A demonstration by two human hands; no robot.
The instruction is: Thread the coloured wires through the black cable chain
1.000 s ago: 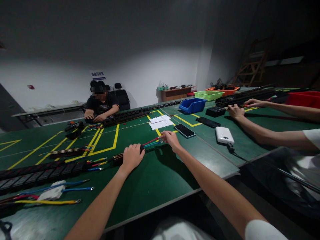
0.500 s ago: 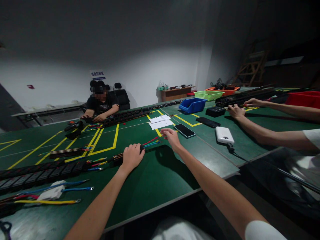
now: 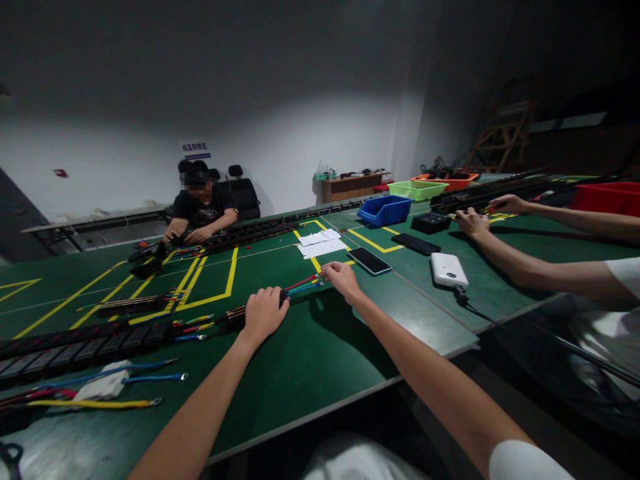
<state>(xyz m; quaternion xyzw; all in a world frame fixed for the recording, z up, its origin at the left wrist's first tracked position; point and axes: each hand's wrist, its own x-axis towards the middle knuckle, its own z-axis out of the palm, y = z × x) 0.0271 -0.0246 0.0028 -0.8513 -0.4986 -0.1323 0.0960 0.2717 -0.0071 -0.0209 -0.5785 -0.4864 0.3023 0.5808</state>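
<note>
My left hand point(image 3: 266, 312) is wrapped over the end of a dark bar-like assembly point(image 3: 235, 316) lying on the green table point(image 3: 300, 373). Red, blue and green wires point(image 3: 303, 287) stick out from under it to the right. At their tips is my right hand point(image 3: 341, 279), its thumb and fingers pinched together on the wire ends; which wire is between them is too small to tell. Left of my left hand, more wires with metal lugs point(image 3: 197, 328) come out of a long black assembly point(image 3: 125, 339).
A phone point(image 3: 370, 261), white papers point(image 3: 321, 244), a white power bank point(image 3: 449, 270) and a blue bin point(image 3: 385, 211) lie beyond my right hand. A co-worker's hands point(image 3: 473, 222) work at right; another person point(image 3: 203, 207) sits across the table.
The fingers of my right hand have closed together at the wire tips, and the wires have shifted slightly. My left hand has stayed in place.
</note>
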